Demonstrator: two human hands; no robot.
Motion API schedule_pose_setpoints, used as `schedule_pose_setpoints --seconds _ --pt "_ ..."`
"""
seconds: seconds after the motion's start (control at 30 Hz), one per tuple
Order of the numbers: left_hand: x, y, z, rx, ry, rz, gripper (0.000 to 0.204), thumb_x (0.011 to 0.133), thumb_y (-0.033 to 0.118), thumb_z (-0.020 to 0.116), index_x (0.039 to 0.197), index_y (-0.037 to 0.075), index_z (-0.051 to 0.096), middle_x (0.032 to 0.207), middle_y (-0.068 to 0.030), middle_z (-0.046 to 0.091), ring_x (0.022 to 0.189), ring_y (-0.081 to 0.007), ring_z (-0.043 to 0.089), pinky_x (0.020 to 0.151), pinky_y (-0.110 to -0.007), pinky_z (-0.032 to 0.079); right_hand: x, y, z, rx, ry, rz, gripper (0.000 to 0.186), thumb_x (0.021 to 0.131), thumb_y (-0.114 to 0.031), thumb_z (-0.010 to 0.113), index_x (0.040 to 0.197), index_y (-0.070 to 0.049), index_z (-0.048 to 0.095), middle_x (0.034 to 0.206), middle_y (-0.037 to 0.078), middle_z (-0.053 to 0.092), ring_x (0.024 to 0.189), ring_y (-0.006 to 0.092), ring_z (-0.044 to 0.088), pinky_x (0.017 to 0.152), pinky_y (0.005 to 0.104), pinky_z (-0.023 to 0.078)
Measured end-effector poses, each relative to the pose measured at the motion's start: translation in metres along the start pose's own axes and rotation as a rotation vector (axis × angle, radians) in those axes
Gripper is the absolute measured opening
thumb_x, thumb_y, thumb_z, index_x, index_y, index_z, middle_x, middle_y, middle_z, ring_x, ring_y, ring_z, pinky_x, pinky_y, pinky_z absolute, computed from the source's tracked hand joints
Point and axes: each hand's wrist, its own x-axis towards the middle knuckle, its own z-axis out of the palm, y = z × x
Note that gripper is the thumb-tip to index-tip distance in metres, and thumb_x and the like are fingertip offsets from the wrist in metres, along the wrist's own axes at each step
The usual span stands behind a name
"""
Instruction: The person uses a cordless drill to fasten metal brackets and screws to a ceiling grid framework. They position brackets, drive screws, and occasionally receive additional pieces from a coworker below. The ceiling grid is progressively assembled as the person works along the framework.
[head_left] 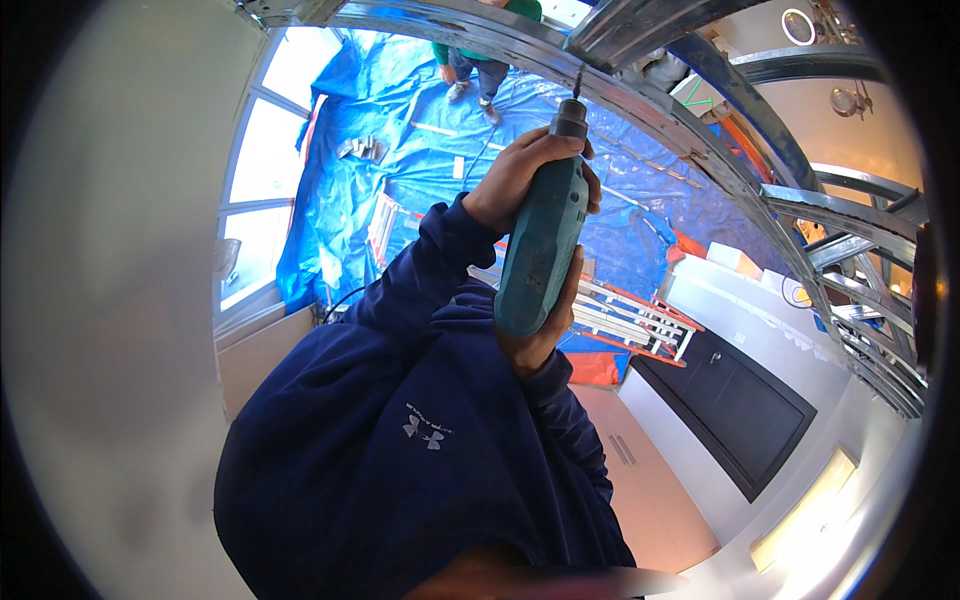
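A teal power drill (545,235) with a dark chuck is held up in front of me in both hands. My left hand (522,178) closes round its front part, just behind the chuck. My right hand (545,335) wraps the lower, rear part, with some fingers hidden behind the body. A thin drill bit (579,82) points up from the chuck to a metal track (640,105) of the ceiling frame. Its tip overlaps the track's edge, near where a metal stud (640,30) joins it; I cannot tell whether it touches.
Blue tarp (350,130) covers the floor far below. Another person (485,75) in dark trousers stands on it. A ladder with orange rails (640,325) is beneath me. Tall windows (265,150) and a pale wall (110,300) are on the left, a dark door (740,405) at lower right.
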Motion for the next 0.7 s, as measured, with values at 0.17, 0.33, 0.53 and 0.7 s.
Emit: schedule_pose_setpoints --seconds 0.17,0.33,0.53,0.7 --pt "-0.002 -0.004 -0.002 -0.065 -0.041 0.008 0.039 0.101 0.034 0.053 0.123 0.003 0.051 0.093 -0.0243 0.072 0.088 -0.0341 0.072 0.083 -0.043 0.056 -0.005 0.003 -0.001 -0.001 0.002 0.009 0.093 0.082 -0.002 0.069 0.160 0.005 0.018 0.133 0.031 0.062 0.112 0.0408 0.070 0.093 0.0436 0.057" --pt "0.003 -0.001 -0.005 -0.099 -0.062 0.034 0.064 0.102 0.054 0.047 0.135 -0.001 0.048 0.116 -0.0236 0.067 0.107 -0.0361 0.070 0.100 -0.042 0.055 -0.010 0.011 0.003 0.033 0.032 -0.008 0.094 0.082 -0.006 0.071 0.160 0.004 0.019 0.132 0.029 0.063 0.111 0.0396 0.070 0.094 0.0439 0.056" --pt "0.041 0.010 -0.022 -0.009 0.162 0.187 0.061 0.103 0.051 0.055 0.129 -0.004 0.053 0.120 -0.0216 0.065 0.111 -0.0351 0.069 0.103 -0.042 0.053 -0.015 0.016 -0.001 0.005 0.025 -0.020 0.088 0.087 -0.012 0.071 0.159 0.004 0.023 0.134 0.026 0.060 0.116 0.0359 0.066 0.099 0.0431 0.053" --pt "0.056 0.006 -0.016 0.161 0.340 0.322 0.048 0.102 0.046 0.062 0.117 0.001 0.061 0.111 -0.0152 0.069 0.102 -0.0261 0.071 0.092 -0.038 0.055 -0.035 0.018 -0.021 -0.237 -0.052 0.036 0.061 0.103 -0.034 0.054 0.150 0.001 0.037 0.122 0.015 0.066 0.107 0.0237 0.066 0.091 0.0354 0.055"
